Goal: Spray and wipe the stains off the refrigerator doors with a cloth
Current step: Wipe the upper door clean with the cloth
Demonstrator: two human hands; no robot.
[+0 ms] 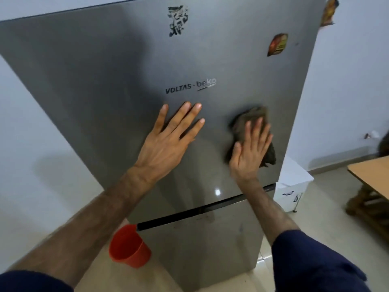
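The grey steel refrigerator fills the view; its upper door (117,66) bears a brand logo, and a dark gap separates it from the lower door (202,245). My left hand (168,142) lies flat on the upper door below the logo, fingers spread, holding nothing. My right hand (250,148) presses a crumpled brown cloth (242,125) flat against the upper door toward its right edge. Faint smudges show on the lower door. No spray bottle is in view.
A torn black sticker (177,21) and a red-yellow magnet (277,44) sit high on the door. An orange bucket (128,246) stands on the floor left of the fridge. A white cabinet (292,186) and a wooden table (372,173) stand to the right.
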